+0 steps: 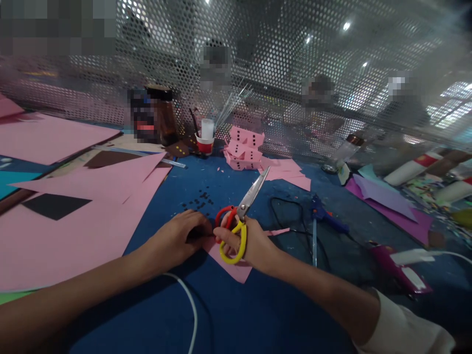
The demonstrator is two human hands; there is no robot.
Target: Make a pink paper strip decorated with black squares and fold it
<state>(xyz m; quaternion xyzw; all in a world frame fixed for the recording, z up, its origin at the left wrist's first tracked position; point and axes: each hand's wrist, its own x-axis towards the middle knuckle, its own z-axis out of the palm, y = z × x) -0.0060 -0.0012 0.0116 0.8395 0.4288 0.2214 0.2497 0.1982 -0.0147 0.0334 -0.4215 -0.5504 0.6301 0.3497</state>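
Note:
My right hand holds scissors with one red and one yellow handle; their closed blades point up and away from me. My left hand is closed, fingertips close to the right hand's fingers; what it pinches is hidden, though something small and dark shows there. Under both hands lies a piece of pink paper. A thin pink strip sticks out to the right of my right hand. Just beyond my left hand, small black paper bits are scattered on the blue table.
Large pink sheets with a black piece cover the left. Folded pink shapes with black squares stand ahead. A blue glue gun and a magenta phone-like object lie right. A white cable runs near me; perforated metal rises behind.

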